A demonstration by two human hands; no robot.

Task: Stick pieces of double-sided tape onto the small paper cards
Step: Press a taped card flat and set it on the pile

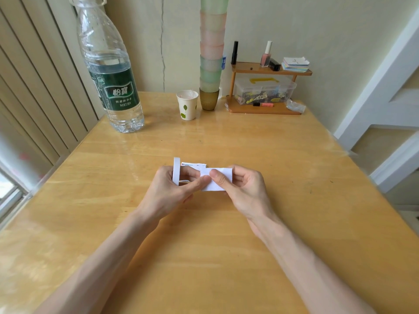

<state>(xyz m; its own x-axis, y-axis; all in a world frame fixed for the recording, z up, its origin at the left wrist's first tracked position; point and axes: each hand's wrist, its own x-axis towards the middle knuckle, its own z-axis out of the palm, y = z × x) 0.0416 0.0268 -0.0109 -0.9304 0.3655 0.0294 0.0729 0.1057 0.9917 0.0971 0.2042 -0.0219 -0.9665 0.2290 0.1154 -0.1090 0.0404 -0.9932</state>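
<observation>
Forearms enter from the near edge of the tabletop point(249, 143); both hands meet over its middle.

Landmark: the paper card point(227, 172), held just above the wood.
- Right hand point(244, 189), on the card's right: thumb on top, fingers curled under, pinching the card.
- Left hand point(172, 191), on the card's left: fingers curled through and round the tape roll point(176, 171), which stands on edge. Its thumb tip reaches across to touch the card's left edge.
- White on white, so I cannot tell whether a strip is already laid on the card or only being drawn toward it.
- Spare cards point(193, 165): small pile flat on the wood, just behind the card.

Handling, as judged:
- Card is thin, light and easily creased. Hold it by one short end, supported from below, leaving the face free.
- Tape is limp and tacky. Grip the free end by its very tip and keep it taut, or it may fold onto itself or grab a fingertip.
- Roll is light and stiff enough to hang from the fingers.

Far behind the card: water bottle point(113, 87) to the left, paper cup point(187, 105) and stacked cups point(212, 53) behind, wooden shelf point(249, 109) to the right
</observation>
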